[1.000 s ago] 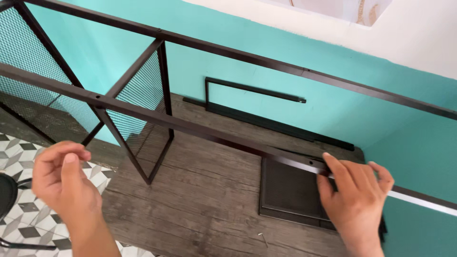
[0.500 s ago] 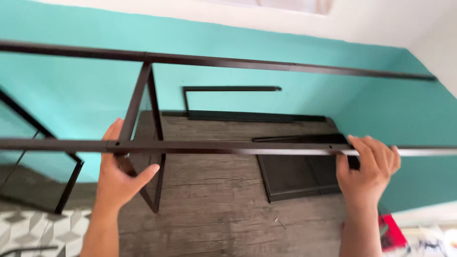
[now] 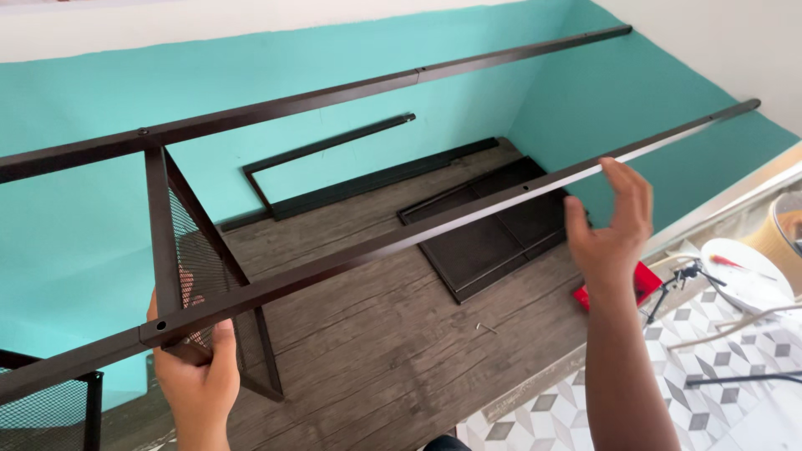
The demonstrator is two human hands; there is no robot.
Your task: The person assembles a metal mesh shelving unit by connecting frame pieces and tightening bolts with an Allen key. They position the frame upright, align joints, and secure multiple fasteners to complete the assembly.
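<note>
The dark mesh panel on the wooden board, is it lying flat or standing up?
Lying flat: the dark mesh panel rests on the wooden board.

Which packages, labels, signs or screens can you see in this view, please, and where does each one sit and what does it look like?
Red flat package: on the floor at the edge of the wood panel, just behind the right hand, largely hidden; rectangular as far as it shows.
No labels, signs or screens are visible.

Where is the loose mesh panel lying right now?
In the head view, the mesh panel lies flat on the wooden board, right of centre, below the near frame rail and just left of the right hand.
</note>
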